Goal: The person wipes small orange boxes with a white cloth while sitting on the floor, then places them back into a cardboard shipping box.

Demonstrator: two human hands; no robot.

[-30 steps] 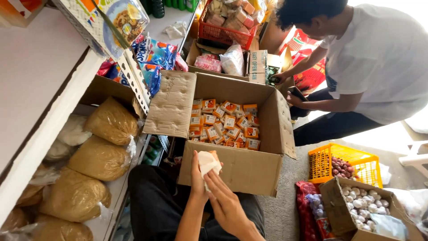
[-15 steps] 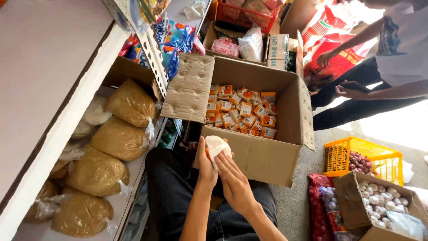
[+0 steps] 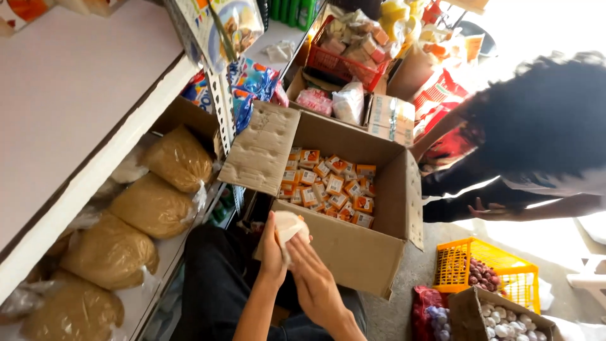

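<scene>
Far left: brown bags [image 3: 154, 205] stacked on shelf [image 3: 76, 126]. Centre: left hand [image 3: 273, 249] and right hand [image 3: 315, 278] pressed around pale packet [image 3: 291, 226], held just in front of open box [image 3: 353, 208] of orange packs [image 3: 328, 183]. Right: yellow basket [image 3: 486, 268] on floor.

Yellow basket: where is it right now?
In the head view the yellow basket sits on the floor at lower right, right of the open cardboard box and just behind the smaller box of pale round items.
</scene>
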